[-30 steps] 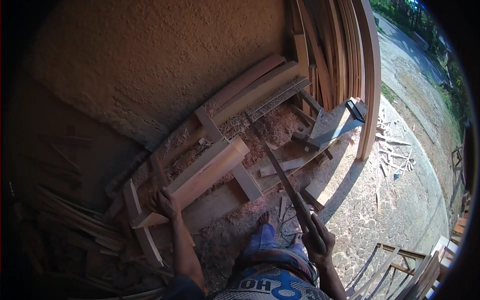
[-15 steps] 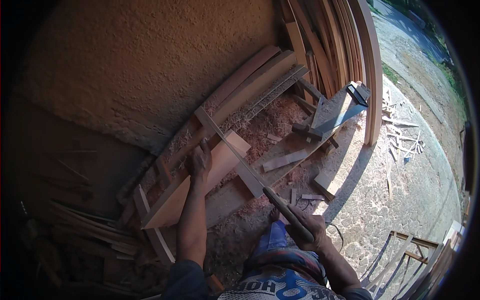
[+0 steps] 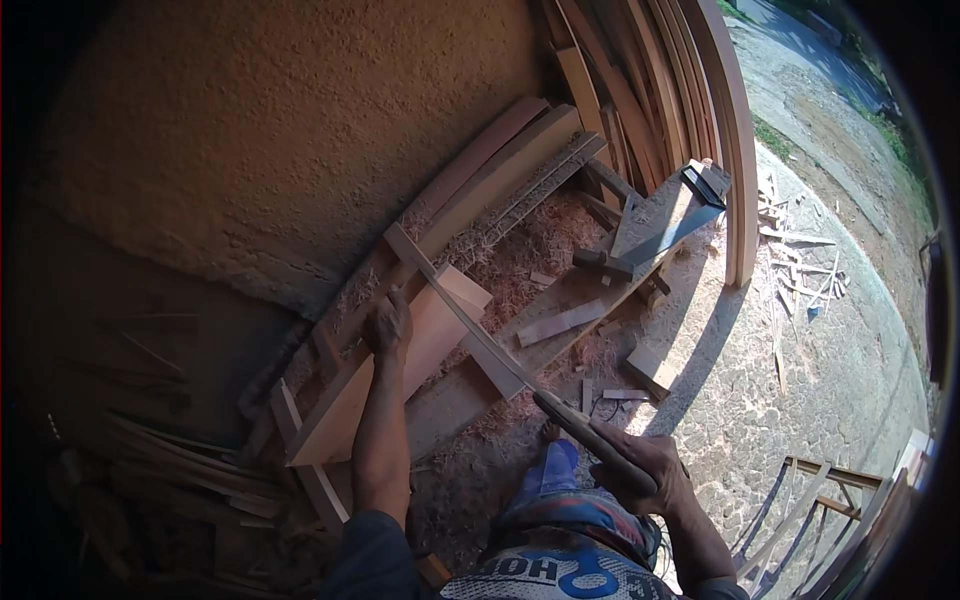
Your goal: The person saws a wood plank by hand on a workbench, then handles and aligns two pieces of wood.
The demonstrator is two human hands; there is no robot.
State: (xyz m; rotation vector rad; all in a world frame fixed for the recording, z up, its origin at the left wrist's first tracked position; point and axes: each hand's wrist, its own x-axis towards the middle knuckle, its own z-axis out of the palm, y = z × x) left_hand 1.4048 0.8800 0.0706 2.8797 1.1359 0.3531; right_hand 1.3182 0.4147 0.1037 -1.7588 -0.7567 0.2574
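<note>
A rough wall (image 3: pixel 300 120) rises far left; tall boards (image 3: pixel 738 130) stand far right; thin offcuts (image 3: pixel 800 239) lie scattered at right; 1 wooden frame (image 3: pixel 835 472) sits near right.

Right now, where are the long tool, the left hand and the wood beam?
Long tool (image 3: pixel 572 421): head view, on its handle.
Left hand (image 3: pixel 388 323): head view, back of hand.
Wood beam (image 3: pixel 430 337): head view, on its side.

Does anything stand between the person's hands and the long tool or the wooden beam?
Nothing visible does: the right hand grips the long tool directly, and the left hand is at the upper edge of the wooden beam.
</note>
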